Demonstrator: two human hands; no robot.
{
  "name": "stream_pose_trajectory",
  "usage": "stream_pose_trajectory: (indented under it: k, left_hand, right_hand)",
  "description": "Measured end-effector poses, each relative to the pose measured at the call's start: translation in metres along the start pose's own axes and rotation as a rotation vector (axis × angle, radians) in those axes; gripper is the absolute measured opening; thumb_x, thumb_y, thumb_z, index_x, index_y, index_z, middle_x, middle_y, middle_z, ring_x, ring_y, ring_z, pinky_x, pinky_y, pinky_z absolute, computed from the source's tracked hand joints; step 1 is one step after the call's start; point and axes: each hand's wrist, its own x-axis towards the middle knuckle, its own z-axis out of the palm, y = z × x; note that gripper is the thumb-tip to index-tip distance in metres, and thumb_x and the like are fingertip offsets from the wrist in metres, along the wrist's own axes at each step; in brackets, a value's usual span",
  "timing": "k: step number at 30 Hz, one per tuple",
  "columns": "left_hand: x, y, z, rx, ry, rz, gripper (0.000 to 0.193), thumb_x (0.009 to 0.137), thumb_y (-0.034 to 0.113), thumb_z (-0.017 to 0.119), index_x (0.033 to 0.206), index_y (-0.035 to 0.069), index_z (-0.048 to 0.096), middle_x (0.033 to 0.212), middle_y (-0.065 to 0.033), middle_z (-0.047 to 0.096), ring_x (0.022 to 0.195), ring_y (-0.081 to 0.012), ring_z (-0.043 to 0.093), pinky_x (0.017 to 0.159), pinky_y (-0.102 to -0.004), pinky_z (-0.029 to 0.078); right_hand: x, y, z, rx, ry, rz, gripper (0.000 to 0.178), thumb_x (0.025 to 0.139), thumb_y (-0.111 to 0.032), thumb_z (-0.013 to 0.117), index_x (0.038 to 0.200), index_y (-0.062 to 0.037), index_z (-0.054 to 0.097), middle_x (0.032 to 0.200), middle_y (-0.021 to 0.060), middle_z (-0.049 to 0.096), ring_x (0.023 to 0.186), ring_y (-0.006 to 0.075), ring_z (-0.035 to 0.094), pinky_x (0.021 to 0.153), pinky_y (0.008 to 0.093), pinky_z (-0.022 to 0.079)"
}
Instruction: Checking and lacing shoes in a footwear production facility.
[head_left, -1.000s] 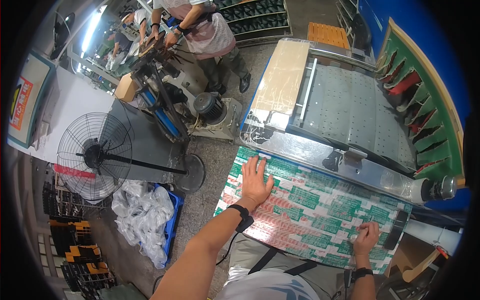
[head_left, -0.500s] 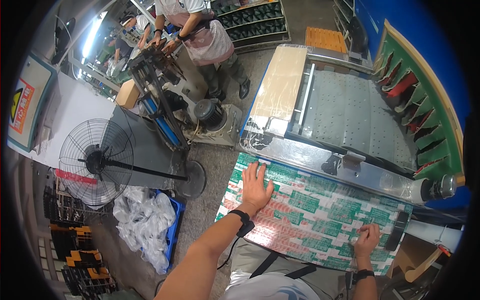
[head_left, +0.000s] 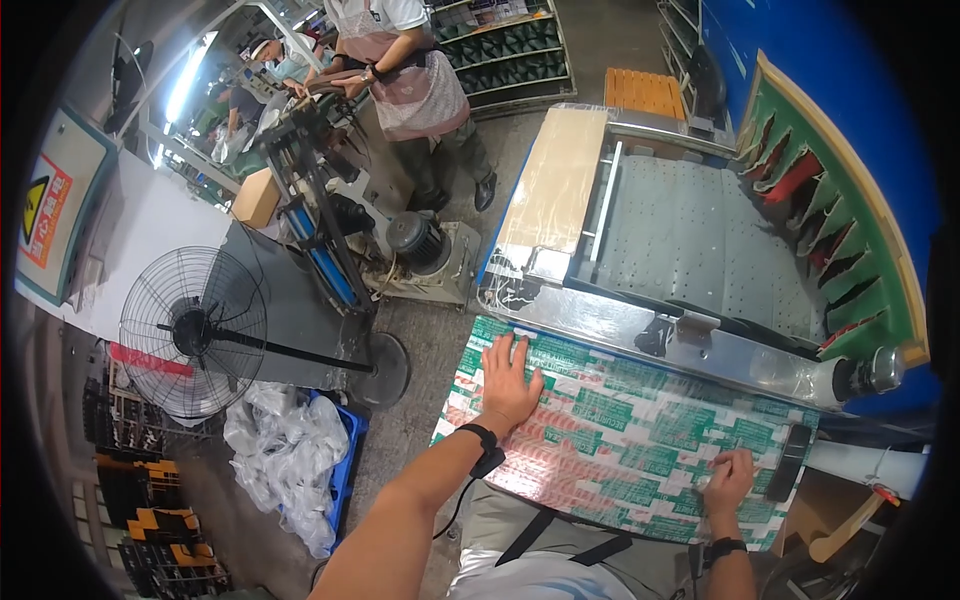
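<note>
A work table (head_left: 590,425) covered in glossy green, white and red printed sheeting lies in front of me. My left hand (head_left: 510,380) rests palm down on its left part, fingers spread, holding nothing. On the right part lies my right hand (head_left: 729,478), its fingers curled into a loose fist with nothing visible in them. Just right of that fist, a black oblong block (head_left: 790,462) sits at the table's edge. Beyond the table stands a machine with a grey perforated conveyor belt (head_left: 700,235), bordered by a metal rail (head_left: 640,318).
Green curtain strips (head_left: 850,255) hang over the belt's right end. To the left stand a fan (head_left: 192,330) and a blue crate (head_left: 350,450) with clear plastic bags (head_left: 285,450). A co-worker (head_left: 405,75) handles a dark piece at a machine with a motor (head_left: 418,240).
My view has shifted slightly, while both my hands keep their places on the table. The co-worker at the far machine has changed posture, and their hands have moved up and right.
</note>
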Motion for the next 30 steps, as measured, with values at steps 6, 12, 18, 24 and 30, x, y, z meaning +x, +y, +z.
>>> stream_pose_trajectory:
  k: [6, 12, 18, 24, 30]
  left_hand:
    - [-0.003, -0.003, 0.003, -0.002, 0.012, -0.005, 0.069, 0.097, 0.031, 0.068, 0.157, 0.002, 0.049, 0.164, -0.0289, 0.041, 0.155, -0.0522, 0.034, 0.130, -0.0677, 0.021]
    - [-0.003, 0.001, 0.000, 0.000, 0.021, -0.004, 0.069, 0.097, 0.031, 0.069, 0.157, 0.002, 0.049, 0.163, -0.0292, 0.042, 0.154, -0.0521, 0.035, 0.129, -0.0680, 0.023]
    - [-0.003, 0.000, 0.000, -0.005, 0.027, 0.006, 0.070, 0.097, 0.030, 0.069, 0.157, 0.001, 0.048, 0.163, -0.0284, 0.043, 0.155, -0.0521, 0.035, 0.129, -0.0681, 0.023]
    - [-0.001, -0.003, 0.002, -0.003, 0.026, 0.003, 0.069, 0.098, 0.030, 0.069, 0.157, 0.002, 0.049, 0.162, -0.0278, 0.043, 0.155, -0.0511, 0.035, 0.130, -0.0676, 0.022]
    - [-0.002, -0.002, 0.004, -0.013, 0.029, -0.004, 0.067, 0.099, 0.033, 0.067, 0.156, 0.002, 0.051, 0.163, -0.0263, 0.043, 0.157, -0.0498, 0.033, 0.131, -0.0669, 0.021]
  right_hand:
    - [0.001, -0.008, -0.004, 0.016, -0.042, 0.056, 0.016, 0.090, 0.006, 0.050, 0.080, 0.0029, 0.062, 0.086, 0.0141, 0.059, 0.067, 0.0252, 0.066, 0.059, 0.0375, 0.055]
    - [-0.001, -0.007, -0.004, 0.042, -0.038, 0.055, 0.017, 0.091, 0.006, 0.049, 0.080, 0.0040, 0.062, 0.086, 0.0138, 0.058, 0.066, 0.0242, 0.066, 0.058, 0.0359, 0.055]
    - [-0.002, -0.005, -0.002, 0.027, -0.041, 0.072, 0.018, 0.092, 0.006, 0.049, 0.082, 0.0033, 0.063, 0.086, 0.0140, 0.058, 0.066, 0.0244, 0.067, 0.059, 0.0369, 0.055]
    - [-0.002, -0.003, 0.001, 0.036, -0.012, 0.035, 0.018, 0.092, 0.004, 0.049, 0.084, 0.0025, 0.066, 0.089, 0.0138, 0.062, 0.067, 0.0254, 0.066, 0.060, 0.0371, 0.055]
    - [-0.008, 0.007, 0.002, -0.016, 0.012, 0.045, 0.015, 0.090, 0.001, 0.053, 0.085, 0.0006, 0.067, 0.091, 0.0144, 0.064, 0.074, 0.0310, 0.065, 0.066, 0.0410, 0.054]
